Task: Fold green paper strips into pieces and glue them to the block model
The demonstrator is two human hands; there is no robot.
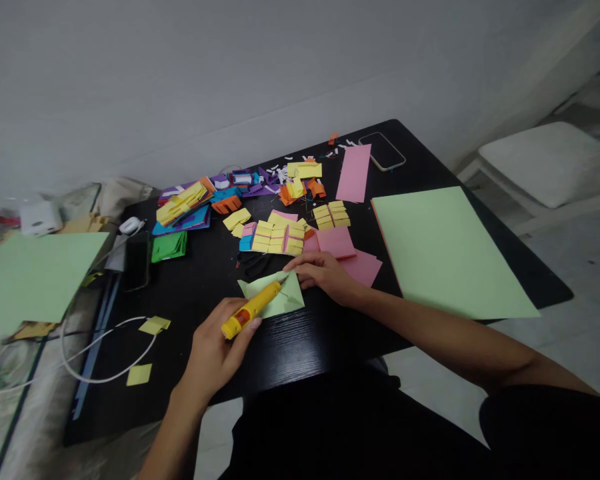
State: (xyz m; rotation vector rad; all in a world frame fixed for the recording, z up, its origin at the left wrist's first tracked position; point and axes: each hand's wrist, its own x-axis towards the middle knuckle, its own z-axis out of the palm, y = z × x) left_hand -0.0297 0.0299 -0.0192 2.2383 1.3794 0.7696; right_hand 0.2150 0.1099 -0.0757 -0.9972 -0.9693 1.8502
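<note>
The left hand is closed around a yellow tool that juts out past its thumb. The tool's long axis slants away and rightward, dark tip near the right hand, over a small green paper. The right hand, loosely curled, reaches that paper's far edge; whether it pinches is unclear. Yellow strips and pink papers crowd just beyond it; a phone lies farthest.
</note>
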